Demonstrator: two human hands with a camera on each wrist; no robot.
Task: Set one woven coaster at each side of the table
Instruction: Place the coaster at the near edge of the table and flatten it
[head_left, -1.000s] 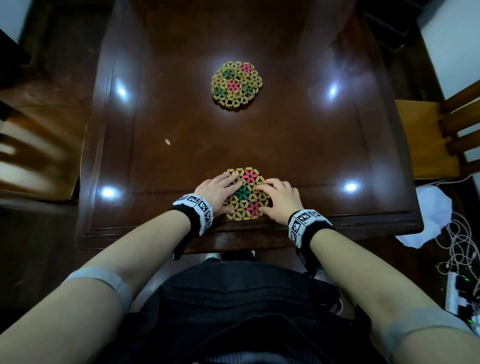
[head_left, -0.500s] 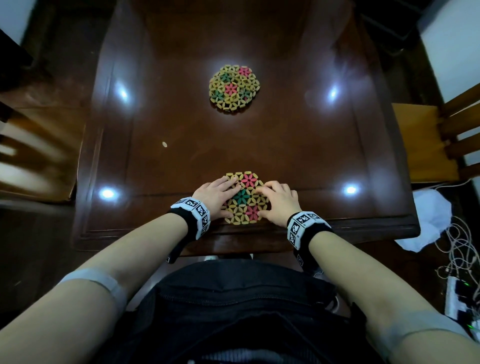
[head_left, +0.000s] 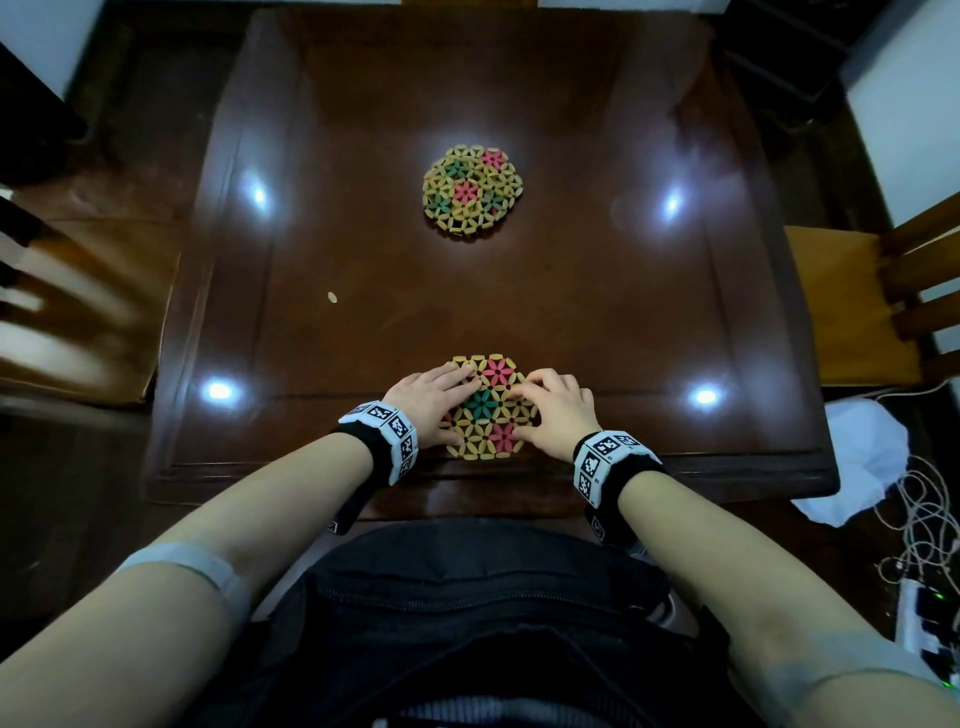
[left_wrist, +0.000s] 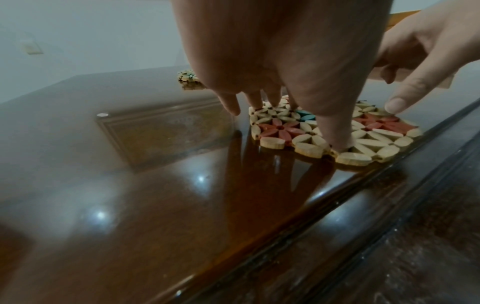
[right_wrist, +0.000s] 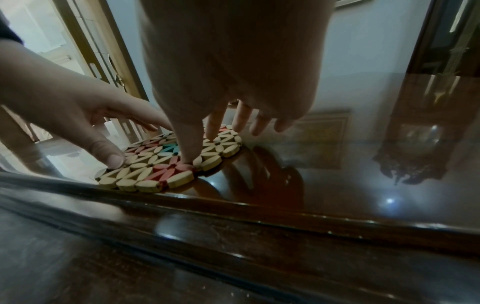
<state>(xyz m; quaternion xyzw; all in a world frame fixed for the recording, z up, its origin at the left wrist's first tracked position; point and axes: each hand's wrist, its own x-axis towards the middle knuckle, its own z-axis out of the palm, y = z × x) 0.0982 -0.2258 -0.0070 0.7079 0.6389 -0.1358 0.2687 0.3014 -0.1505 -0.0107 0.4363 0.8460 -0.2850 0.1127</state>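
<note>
the near coaster (head_left: 487, 408) lies flat on the glossy tabletop, just inside the edge closest to the person, a round mat of little oval wooden beads strung into flower shapes, mostly pale with pink and teal blooms. the left hand (head_left: 430, 405) rests on its left part, fingers fairly straight and spread, thumb tip and fingertips pressing down on the beads. the right hand (head_left: 556, 413) sits on its right part, fingers bent at the knuckles with the tips and thumb planted on the beads; neither hand wraps round it, they only press from above.

a second coaster (head_left: 471, 193) of the same make lies well apart, toward the far side of the table (head_left: 597, 322), untouched. a small pale speck (head_left: 332, 296) sits on the wood off to the left.

i'd judge the mat light and thin, each bead hard but the whole thing loosely jointed, so it would sag or fold if lifted by one edge. on that polished top it looks ready to slide with little push. pressing flat and sliding seems the safest way to nudge it; to lift it, pinching opposite rims with both hands would keep it level.

wooden chairs (head_left: 878, 306) stand at the left and right sides, and white cloth and cables (head_left: 872, 462) lie on the floor to the right.
</note>
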